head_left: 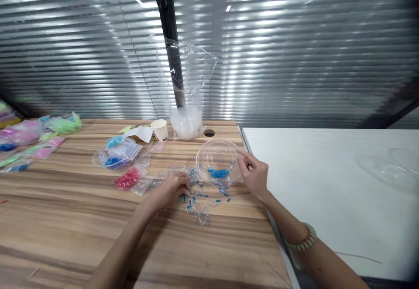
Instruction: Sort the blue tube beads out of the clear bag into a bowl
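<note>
My right hand (pixel 253 171) pinches the rim of a clear round plastic bowl (pixel 203 160), which is tilted above the wooden table. Small blue tube beads (pixel 218 173) are gathered at its lower side. My left hand (pixel 172 188) is down at the tabletop, fingers curled together among loose blue and clear tube beads (pixel 198 206). Whether a bead sits between its fingertips is hidden. The scattered beads spread from beside the left hand to below the bowl. A bag of red beads (pixel 127 179) lies left of my left hand.
Behind stand a paper cup (pixel 159 129) and bagged clear bowls (pixel 186 122), near a cable hole (pixel 209 133). A clear dish (pixel 98 159) holds small bags on the left. Colourful bags (pixel 63 124) lie far left. A white table (pixel 314 184) adjoins on the right.
</note>
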Action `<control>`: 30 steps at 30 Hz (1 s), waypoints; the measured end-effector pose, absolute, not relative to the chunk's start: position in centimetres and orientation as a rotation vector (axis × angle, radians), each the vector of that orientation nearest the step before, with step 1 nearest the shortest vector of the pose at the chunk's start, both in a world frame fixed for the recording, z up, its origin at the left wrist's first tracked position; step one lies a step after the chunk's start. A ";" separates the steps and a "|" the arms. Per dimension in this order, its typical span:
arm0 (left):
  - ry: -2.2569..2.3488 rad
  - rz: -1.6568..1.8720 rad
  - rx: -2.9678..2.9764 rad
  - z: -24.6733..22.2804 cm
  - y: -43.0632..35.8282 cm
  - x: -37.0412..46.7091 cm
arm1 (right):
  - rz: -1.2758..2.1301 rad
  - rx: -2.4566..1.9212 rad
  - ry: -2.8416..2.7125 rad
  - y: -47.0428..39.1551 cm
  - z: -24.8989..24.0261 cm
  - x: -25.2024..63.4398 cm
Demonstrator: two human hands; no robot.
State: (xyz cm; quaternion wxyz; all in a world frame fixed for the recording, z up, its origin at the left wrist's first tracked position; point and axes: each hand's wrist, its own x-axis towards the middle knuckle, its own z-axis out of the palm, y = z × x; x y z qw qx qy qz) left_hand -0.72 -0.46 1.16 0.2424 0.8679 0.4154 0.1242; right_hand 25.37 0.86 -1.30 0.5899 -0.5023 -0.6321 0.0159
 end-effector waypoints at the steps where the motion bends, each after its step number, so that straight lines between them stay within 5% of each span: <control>1: 1.139 0.329 2.378 1.3 -0.5 -0.7 | 0.033 -1.169 -1.475 0.8 -1.3 25.4; 30: 1.055 0.425 2.473 -0.3 -1.1 1.5 | -0.123 -0.994 -1.650 1.1 -1.8 25.1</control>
